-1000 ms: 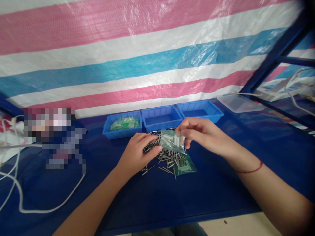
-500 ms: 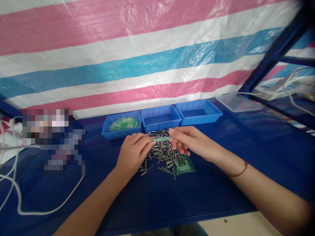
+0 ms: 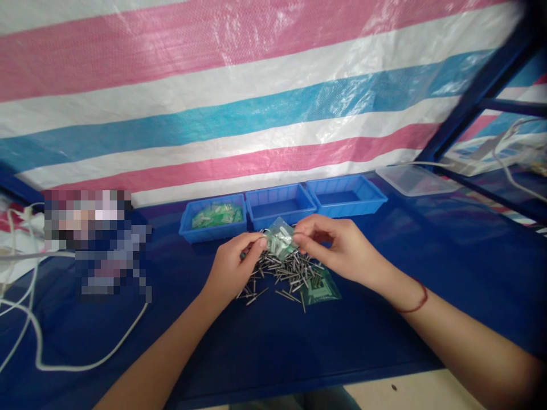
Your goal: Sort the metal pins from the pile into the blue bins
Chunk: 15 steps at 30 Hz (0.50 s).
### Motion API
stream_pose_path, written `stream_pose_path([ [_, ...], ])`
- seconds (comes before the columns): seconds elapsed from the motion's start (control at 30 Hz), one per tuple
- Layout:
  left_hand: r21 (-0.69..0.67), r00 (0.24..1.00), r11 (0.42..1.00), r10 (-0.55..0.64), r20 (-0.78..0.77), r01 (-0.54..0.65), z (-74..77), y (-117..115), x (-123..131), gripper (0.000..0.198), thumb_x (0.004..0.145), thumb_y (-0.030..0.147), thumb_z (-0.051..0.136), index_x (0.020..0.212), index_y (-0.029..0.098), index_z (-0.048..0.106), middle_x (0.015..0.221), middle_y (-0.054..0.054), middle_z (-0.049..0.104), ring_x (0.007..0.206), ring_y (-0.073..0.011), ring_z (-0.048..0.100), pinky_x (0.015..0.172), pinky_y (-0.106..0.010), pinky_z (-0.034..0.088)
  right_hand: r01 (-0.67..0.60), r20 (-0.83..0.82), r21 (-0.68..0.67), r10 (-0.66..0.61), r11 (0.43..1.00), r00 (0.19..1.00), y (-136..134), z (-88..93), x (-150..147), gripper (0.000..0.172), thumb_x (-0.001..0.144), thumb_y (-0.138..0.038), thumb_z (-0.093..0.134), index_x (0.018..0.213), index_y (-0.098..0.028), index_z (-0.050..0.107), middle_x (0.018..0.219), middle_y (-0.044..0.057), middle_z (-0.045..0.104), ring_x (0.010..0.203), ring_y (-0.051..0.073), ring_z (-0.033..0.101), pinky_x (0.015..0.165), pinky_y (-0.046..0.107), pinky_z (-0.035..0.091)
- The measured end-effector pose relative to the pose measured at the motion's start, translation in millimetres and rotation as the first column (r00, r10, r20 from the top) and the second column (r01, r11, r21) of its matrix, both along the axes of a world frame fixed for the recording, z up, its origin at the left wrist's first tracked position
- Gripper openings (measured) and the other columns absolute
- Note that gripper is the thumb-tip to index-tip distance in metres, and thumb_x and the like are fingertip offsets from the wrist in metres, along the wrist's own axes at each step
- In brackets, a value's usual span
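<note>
Between my hands is a small clear plastic bag [image 3: 281, 238] with a greenish tint, turned so its flat side shows; pale pieces appear inside it. My left hand [image 3: 236, 259] pinches its left edge with thumb and finger. On the right edge, my right hand [image 3: 337, 242] pinches it too. Below lies a loose pile of metal screws or nails [image 3: 290, 272], too small to tell which. A second green-tinted bag [image 3: 323, 289] rests flat by the pile's right side, with some metal pieces in it.
Three blue bins stand in a row behind the pile. The left bin [image 3: 184, 226] holds several green-tinted bags; beside it are the middle bin [image 3: 280, 217] and right bin [image 3: 348, 209]. A clear lid [image 3: 416, 181] lies at the back right, white cables [image 3: 77, 368] at the left.
The bag in my hands has turned from edge-on to showing its flat face. My right hand's fingers have curled in closer around its edge.
</note>
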<state>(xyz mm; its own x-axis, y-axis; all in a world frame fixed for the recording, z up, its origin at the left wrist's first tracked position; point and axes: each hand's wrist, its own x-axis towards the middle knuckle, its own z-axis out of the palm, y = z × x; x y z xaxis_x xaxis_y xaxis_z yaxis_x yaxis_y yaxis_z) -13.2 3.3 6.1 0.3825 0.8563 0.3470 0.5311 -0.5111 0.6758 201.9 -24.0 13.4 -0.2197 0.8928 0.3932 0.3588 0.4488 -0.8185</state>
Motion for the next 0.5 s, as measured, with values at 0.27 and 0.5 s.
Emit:
stream_pose_path([
  [0.27, 0.077, 0.889, 0.904, 0.394, 0.234, -0.421, 8.5, 34.6, -34.0, 0.032, 0.089, 0.041, 0.049, 0.098, 0.015, 0.067, 0.081, -0.003, 0.07, 0.076, -0.0169, 0.064, 0.072, -0.026, 0.049, 0.053, 0.005, 0.047, -0.054, 0.997, 0.999, 1.2, 3.0, 3.8, 0.023, 0.087, -0.032, 0.058, 0.105, -0.02, 0.054, 0.076, 0.0, 0.061, 0.062, 0.011, 0.059, 0.056, 0.023, 0.048],
  [0.5, 0.213, 0.792, 0.766, 0.606, 0.075, -0.606, 17.0, 65.5, -80.6, 0.042, 0.087, 0.036, 0.048, 0.12, 0.013, 0.059, 0.091, -0.007, 0.071, 0.085, -0.0205, 0.065, 0.081, -0.031, 0.048, 0.064, 0.277, -0.002, -0.061, 0.998, 0.959, 1.3, 18.2, 22.2, 0.011, 0.086, -0.025, 0.051, 0.079, -0.018, 0.057, 0.063, -0.003, 0.053, 0.054, 0.009, 0.046, 0.051, 0.023, 0.036],
])
